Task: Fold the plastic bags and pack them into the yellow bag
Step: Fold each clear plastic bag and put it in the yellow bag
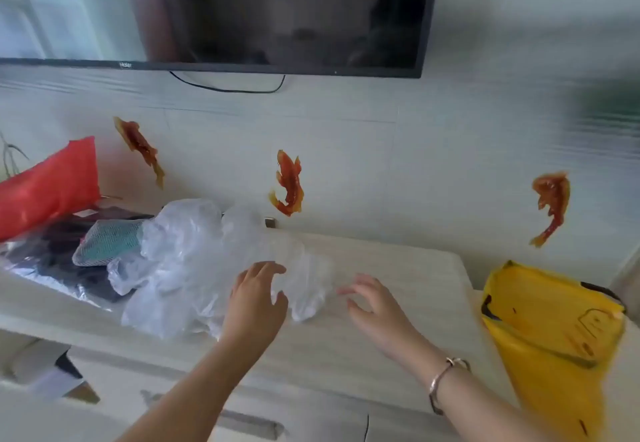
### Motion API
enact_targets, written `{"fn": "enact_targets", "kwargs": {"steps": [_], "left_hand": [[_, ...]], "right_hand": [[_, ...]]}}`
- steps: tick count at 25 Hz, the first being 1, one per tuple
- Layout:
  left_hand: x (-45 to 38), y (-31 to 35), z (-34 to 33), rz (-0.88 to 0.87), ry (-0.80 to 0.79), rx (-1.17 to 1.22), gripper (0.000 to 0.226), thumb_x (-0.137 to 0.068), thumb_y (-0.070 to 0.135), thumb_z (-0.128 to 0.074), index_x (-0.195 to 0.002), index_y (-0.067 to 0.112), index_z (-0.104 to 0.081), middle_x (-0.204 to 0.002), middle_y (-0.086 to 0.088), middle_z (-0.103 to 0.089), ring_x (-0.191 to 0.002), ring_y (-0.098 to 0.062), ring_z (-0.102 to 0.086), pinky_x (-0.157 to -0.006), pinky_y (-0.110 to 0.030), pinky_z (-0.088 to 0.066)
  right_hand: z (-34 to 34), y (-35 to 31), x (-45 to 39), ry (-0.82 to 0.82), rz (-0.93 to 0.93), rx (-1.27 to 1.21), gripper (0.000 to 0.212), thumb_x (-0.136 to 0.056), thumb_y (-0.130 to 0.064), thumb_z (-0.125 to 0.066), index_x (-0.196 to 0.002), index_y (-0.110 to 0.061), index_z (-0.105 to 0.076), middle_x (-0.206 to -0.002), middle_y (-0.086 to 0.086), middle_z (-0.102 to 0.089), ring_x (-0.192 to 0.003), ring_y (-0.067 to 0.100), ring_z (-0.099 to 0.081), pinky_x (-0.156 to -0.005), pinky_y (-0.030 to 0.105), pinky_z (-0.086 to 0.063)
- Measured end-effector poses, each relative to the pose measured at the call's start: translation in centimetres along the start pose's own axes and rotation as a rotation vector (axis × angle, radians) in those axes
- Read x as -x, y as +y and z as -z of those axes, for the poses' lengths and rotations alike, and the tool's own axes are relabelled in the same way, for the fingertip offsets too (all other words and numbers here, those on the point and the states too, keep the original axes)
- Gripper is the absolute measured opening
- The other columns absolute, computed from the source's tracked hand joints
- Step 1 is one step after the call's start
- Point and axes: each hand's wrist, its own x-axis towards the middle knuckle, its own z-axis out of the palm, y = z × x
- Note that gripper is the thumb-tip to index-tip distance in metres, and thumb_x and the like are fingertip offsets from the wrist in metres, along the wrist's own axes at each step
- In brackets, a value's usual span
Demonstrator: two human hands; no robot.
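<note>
A heap of crumpled clear plastic bags (194, 254) lies on the pale wooden cabinet top (398, 268), left of centre. My left hand (256, 306) hovers over the heap's right end with loosely curved fingers, holding nothing that I can see. My right hand (374, 306) is spread just to the right of the heap, fingers relaxed above the wood, a bracelet on its wrist. The yellow bag (550, 330) hangs at the cabinet's right end with its mouth open upward.
A red plastic bag (48, 185) leans at the far left, above dark items in clear wrap (52, 254) and a teal mesh bundle (107, 242). A television (294, 15) hangs on the wall above, with fish stickers below it. Drawers lie under the cabinet top.
</note>
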Motion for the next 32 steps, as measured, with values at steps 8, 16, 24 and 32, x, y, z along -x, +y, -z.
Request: {"fn": "enact_targets", "kwargs": {"steps": [8, 16, 24, 32], "left_hand": [[-1.9, 1.3, -3.2, -0.009, -0.012, 0.14, 0.038, -0.092, 0.003, -0.046, -0.125, 0.021, -0.055, -0.134, 0.01, -0.046, -0.124, -0.012, -0.039, -0.091, -0.017, -0.033], [-0.6, 6.2, -2.3, 0.175, -0.056, 0.627, 0.026, -0.097, 0.019, -0.049, -0.121, 0.024, -0.056, -0.121, 0.012, -0.055, -0.11, -0.005, -0.052, -0.086, -0.019, -0.038], [-1.4, 9.7, -6.7, -0.046, -0.422, 0.324, 0.045, -0.094, 0.032, -0.056, -0.137, 0.025, -0.045, -0.141, 0.006, -0.046, -0.125, -0.015, -0.048, -0.101, -0.026, -0.037], [-3.4, 8.2, -10.7, -0.332, -0.763, -0.346, 0.064, -0.095, 0.016, -0.05, -0.15, 0.03, -0.022, -0.161, 0.003, -0.001, -0.146, -0.024, -0.014, -0.113, -0.038, -0.026]], "right_hand": [[-2.8, 0.1, -3.7, -0.127, -0.151, -0.328, 0.034, -0.101, -0.02, -0.046, -0.133, -0.013, -0.055, -0.136, -0.003, -0.052, -0.125, 0.007, -0.045, -0.09, 0.01, -0.032], [6.3, -0.5, 0.4, 0.243, -0.2, -0.442, 0.037, -0.091, 0.005, -0.041, -0.092, -0.015, -0.071, -0.099, 0.002, -0.071, -0.09, 0.014, -0.067, -0.086, 0.025, -0.052], [10.3, 2.4, 3.2, 0.265, -0.257, -0.454, 0.024, -0.093, 0.001, -0.053, -0.098, -0.015, -0.07, -0.106, 0.008, -0.066, -0.082, 0.016, -0.071, -0.076, 0.029, -0.058], [11.4, 4.6, 1.5, 0.288, -0.371, -0.778, 0.024, -0.092, 0.006, -0.05, -0.1, -0.009, -0.066, -0.092, 0.009, -0.062, -0.08, 0.02, -0.062, -0.062, 0.032, -0.052]]}}
